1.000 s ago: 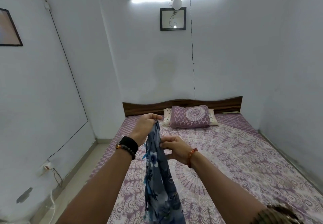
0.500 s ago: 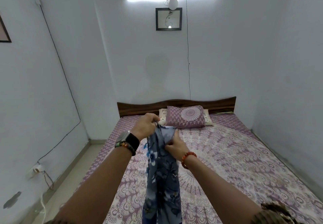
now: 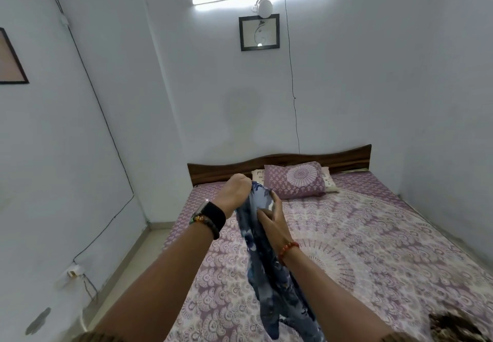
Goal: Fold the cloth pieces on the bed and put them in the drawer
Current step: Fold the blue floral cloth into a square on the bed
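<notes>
Left hand [image 3: 236,191] grips the top of a hanging blue floral cloth [image 3: 262,256]; right hand [image 3: 270,220] pinches its upper edge, above the bed [image 3: 373,248].

my one head camera looked forward and slightly down from the bed's [image 3: 373,248] foot, hands close in, far wall distant.

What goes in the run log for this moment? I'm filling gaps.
stage: folding | left hand: grips cloth top | right hand: holds cloth edge | cloth: hanging over bed
</notes>
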